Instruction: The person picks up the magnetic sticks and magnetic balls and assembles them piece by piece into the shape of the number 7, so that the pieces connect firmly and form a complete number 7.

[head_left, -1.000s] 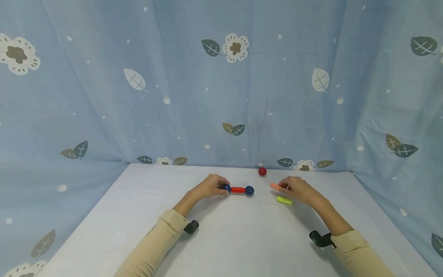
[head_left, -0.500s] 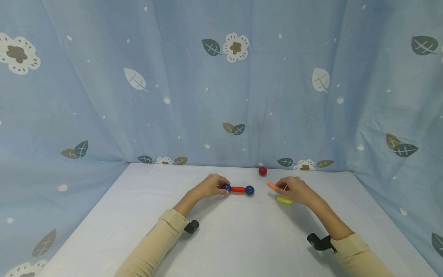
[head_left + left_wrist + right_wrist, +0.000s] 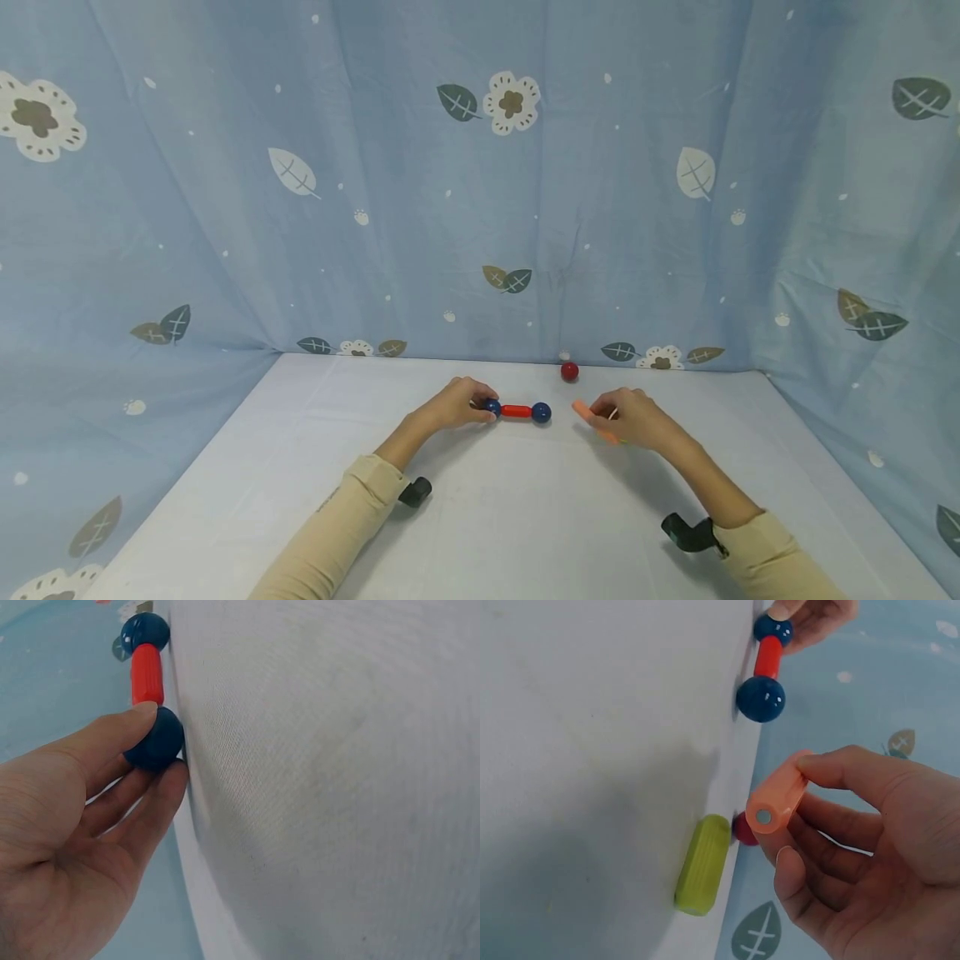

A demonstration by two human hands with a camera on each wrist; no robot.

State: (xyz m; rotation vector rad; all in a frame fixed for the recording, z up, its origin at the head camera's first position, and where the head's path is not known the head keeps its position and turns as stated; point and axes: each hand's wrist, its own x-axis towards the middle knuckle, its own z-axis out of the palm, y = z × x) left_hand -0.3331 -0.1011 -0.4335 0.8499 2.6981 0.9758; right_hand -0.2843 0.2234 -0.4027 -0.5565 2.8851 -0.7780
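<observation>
left grip [image 3: 82, 870]: thumb and fingers pinch the near blue ball [image 3: 163, 741] from opposite sides
near blue ball: inside the grip, partly covered by the thumb
red rod [image 3: 146, 675]: just beyond the grip, one end meeting the near blue ball close to the thumb tip
far blue ball [image 3: 146, 631]: outside the grip, at the red rod's other end
white desk [image 3: 322, 780]: along the fingertip side of the grip
light blue curtain [image 3: 52, 675]: behind the grip
grey leaf print [image 3: 118, 649]: past the grip, partly hidden by the far blue ball

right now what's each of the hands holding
Left hand: holding a blue ball at the red rod's end.
Right hand: holding the orange rod.
</observation>
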